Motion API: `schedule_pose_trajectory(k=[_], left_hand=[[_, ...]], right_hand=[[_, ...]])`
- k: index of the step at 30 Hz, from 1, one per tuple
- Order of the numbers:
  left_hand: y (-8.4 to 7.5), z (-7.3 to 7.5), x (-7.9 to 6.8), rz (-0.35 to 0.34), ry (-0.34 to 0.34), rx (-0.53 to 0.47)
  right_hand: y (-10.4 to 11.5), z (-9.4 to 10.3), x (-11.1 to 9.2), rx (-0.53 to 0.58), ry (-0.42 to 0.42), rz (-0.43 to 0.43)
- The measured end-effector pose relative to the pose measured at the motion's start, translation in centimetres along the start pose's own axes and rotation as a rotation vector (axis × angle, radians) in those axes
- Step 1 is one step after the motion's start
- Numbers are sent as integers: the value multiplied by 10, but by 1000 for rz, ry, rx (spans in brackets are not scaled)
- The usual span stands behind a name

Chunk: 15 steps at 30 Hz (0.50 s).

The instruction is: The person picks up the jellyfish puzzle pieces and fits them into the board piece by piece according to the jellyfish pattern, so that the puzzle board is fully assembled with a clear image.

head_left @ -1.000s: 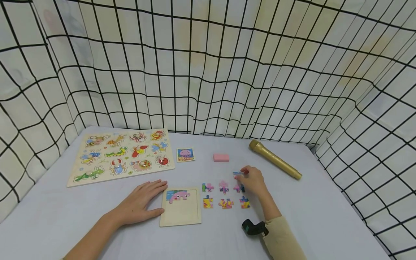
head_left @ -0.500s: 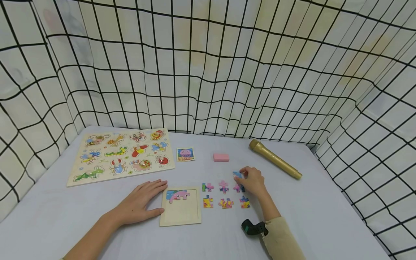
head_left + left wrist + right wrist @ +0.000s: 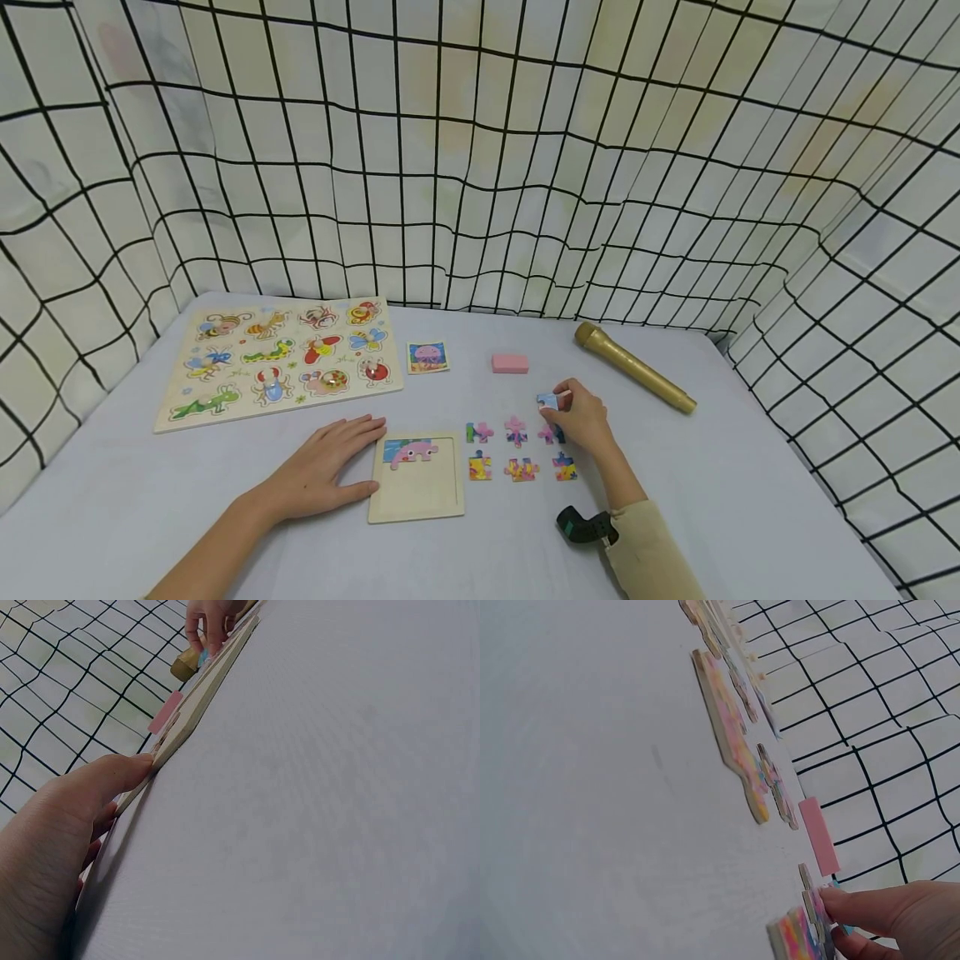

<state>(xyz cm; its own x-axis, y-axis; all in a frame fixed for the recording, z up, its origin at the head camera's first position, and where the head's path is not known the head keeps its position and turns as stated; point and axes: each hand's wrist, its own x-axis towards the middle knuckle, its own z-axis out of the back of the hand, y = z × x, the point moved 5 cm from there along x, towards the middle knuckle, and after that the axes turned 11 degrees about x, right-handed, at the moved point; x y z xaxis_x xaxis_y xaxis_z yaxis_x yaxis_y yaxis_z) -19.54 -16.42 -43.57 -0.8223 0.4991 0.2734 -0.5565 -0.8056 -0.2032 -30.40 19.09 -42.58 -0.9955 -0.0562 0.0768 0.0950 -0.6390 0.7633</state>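
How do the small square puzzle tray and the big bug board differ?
The square tray is smaller than the bug board. The tray is mostly bare, with joined pink-and-blue pieces at its top left; the board has bug pictures all over. The left hand touches the tray, while no hand touches the board. Both are pale and lie flat.

An insect board lies beyond the left fingers; beyond the right fingers, a pink block leftward, a gold microphone rightward.

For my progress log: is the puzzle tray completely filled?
No, the puzzle tray holds pink-and-blue pieces only at its upper left; the rest is bare.
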Motion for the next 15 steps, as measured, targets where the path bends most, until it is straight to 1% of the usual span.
schedule_pose_trajectory(k=[8, 11, 15], left_hand=[[0, 0, 0, 1, -2, -3], [0, 0, 1, 0, -4, -1], [1, -1, 0, -4, -7, 6]], right_hand=[[4, -1, 0, 98, 2, 21], [5, -1, -1, 123, 12, 20], [11, -3, -2, 146, 31, 42]])
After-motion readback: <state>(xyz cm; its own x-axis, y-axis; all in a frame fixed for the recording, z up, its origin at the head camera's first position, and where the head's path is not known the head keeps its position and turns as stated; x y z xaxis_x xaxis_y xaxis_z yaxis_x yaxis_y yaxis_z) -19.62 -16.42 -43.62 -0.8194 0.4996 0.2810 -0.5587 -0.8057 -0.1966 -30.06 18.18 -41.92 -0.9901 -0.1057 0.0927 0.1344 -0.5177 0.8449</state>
